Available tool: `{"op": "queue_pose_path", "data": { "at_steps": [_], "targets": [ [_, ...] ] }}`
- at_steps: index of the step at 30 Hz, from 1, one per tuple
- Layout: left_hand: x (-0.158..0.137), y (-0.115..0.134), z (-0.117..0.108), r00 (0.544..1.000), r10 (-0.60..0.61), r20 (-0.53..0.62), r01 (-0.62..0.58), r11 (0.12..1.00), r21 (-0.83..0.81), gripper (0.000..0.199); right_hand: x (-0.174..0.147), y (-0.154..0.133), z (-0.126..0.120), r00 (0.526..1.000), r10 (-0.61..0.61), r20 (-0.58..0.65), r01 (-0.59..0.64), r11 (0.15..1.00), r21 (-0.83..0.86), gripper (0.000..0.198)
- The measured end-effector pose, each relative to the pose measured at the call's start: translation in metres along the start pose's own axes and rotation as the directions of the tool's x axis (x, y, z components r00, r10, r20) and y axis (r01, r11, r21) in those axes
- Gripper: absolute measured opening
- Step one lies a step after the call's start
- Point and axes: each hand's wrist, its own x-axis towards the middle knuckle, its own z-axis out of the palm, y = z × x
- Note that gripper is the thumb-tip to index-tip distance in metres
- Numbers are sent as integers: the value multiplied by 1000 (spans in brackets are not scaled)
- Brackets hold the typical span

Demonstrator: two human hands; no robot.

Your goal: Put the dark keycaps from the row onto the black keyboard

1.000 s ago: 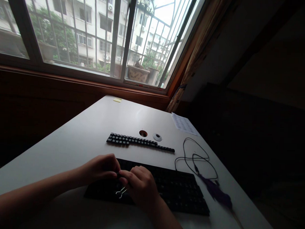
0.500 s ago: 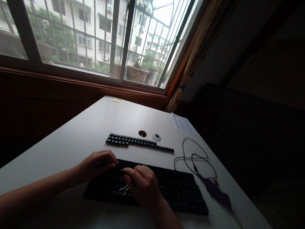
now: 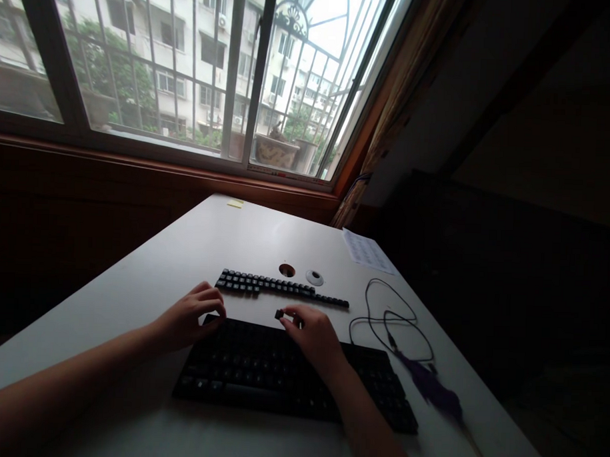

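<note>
A black keyboard [image 3: 250, 366] lies on the white table, tilted slightly in view. My right hand [image 3: 317, 332] is over its far edge, thumb and forefinger pinching a small black keycap [image 3: 278, 314]. The wire puller is not visible now. At the keyboard's far left corner, my left hand [image 3: 194, 314] has its thumb and fingers closed at the edge. Beyond the keyboard, several loose black keycaps [image 3: 263, 281] are lined up in rows, the longest reaching to the right.
A looped black cable [image 3: 416, 319] and a purple feathery wand [image 3: 437, 388] lie to the right. Behind the keycap rows are a cable hole [image 3: 286, 270] and its round white cover [image 3: 314, 277]. A printed sheet [image 3: 368, 251] and yellow sticky notes [image 3: 235, 203] lie farther back.
My right hand has moved up and right off the keys and now shows a keycap; the wire puller seen in it before is out of sight. My left hand has shifted to the keyboard's far left corner.
</note>
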Motion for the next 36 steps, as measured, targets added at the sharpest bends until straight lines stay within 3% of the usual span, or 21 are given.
{"op": "queue_pose_path", "data": {
  "at_steps": [6,12,27,33,36],
  "targets": [
    [0,-3,-1,998,-43,52,43,999,-3,10,35,7,5,987,48,155,-25,989,-148,21],
    [2,1,-5,992,-81,92,85,996,-41,15,61,5,14,945,130,300,-33,950,-310,21],
    [2,3,-6,992,-87,91,94,993,-69,15,70,7,27,957,98,271,-13,954,-299,22],
    [2,1,-5,993,-74,94,82,993,-81,12,58,12,19,982,14,186,29,974,-226,20],
    [2,1,-6,993,-71,91,79,993,-84,12,49,12,16,973,-10,229,61,974,-217,26]
  ]
}}
